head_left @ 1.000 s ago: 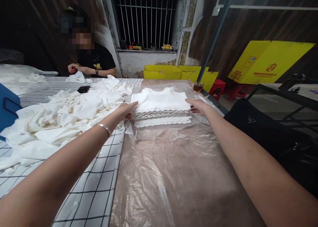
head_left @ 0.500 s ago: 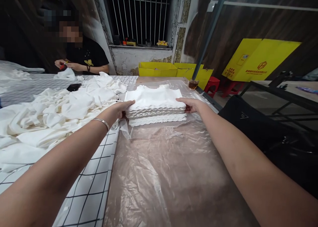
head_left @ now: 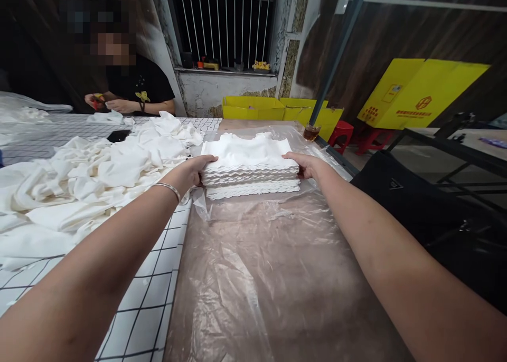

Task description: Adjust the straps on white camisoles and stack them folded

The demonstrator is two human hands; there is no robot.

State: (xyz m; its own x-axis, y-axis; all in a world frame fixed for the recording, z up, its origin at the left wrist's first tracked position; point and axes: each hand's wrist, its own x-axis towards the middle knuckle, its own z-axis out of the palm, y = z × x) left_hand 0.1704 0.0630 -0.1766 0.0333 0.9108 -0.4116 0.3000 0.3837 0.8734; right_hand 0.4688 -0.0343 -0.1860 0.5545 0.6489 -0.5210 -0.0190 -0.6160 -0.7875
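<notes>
A stack of folded white cloths with scalloped edges (head_left: 249,161) lies on clear plastic sheeting (head_left: 269,267) over the table. My left hand (head_left: 194,172) grips the stack's left side, thumb on top and fingers curled under the upper layers. My right hand (head_left: 304,164) grips the right side the same way. The top part of the stack sits slightly raised from the lower cloths between my two hands. A silver bangle (head_left: 168,189) circles my left wrist.
A heap of loose white cloth (head_left: 99,172) covers the checked tablecloth (head_left: 146,309) at left, with a dark phone (head_left: 118,135) on it. A person in black (head_left: 134,87) works at the far left. A glass (head_left: 311,132), yellow boxes (head_left: 420,95), red stools and a black bag (head_left: 428,214) are at right.
Both hands have closed in on the sides of the stack and taken hold of its upper layers. The view has shifted slightly.
</notes>
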